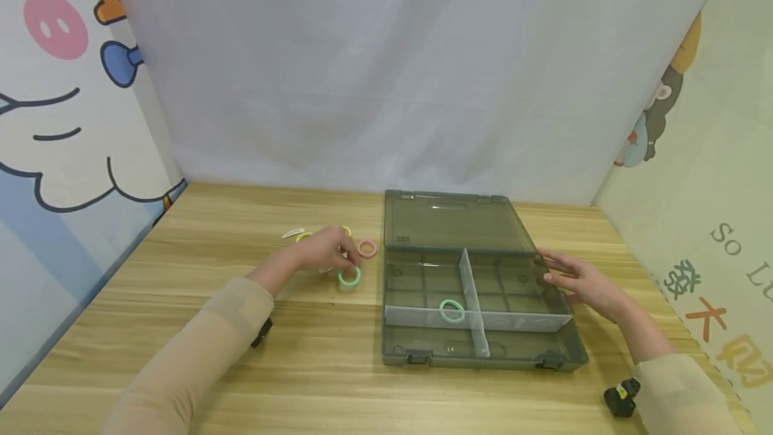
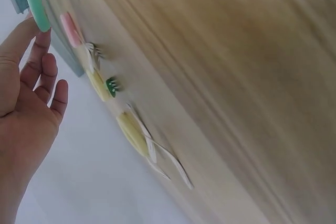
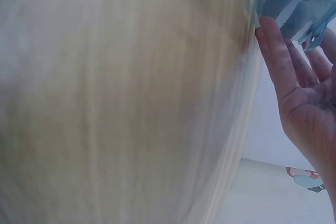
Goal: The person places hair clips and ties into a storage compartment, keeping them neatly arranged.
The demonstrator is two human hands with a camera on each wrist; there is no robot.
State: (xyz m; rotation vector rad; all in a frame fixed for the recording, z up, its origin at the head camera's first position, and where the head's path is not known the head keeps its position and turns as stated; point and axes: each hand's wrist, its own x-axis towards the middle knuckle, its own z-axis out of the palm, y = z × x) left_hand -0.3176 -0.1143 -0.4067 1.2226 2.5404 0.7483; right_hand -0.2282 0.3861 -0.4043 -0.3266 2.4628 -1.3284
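My left hand [image 1: 329, 249] pinches a light green hair tie [image 1: 349, 277] between thumb and fingertips, just above the table left of the box. The left wrist view also shows that green ring at the fingertips, with the other fingers loosely bent. A second green hair tie [image 1: 451, 311] is inside the grey see-through divider box [image 1: 485, 361], by the crossing of the white dividers. The box's lid lies folded back. My right hand [image 1: 594, 289] touches the box's right side with fairly straight fingers.
Near the left hand lie a pink hair tie [image 1: 367, 248], yellow hair ties [image 2: 132, 134], white hair clips [image 2: 167, 155] and a small dark green toothed piece [image 2: 112, 86]. A white curtain [image 1: 374, 86] hangs behind the wooden table [image 1: 314, 368]; printed panels flank it.
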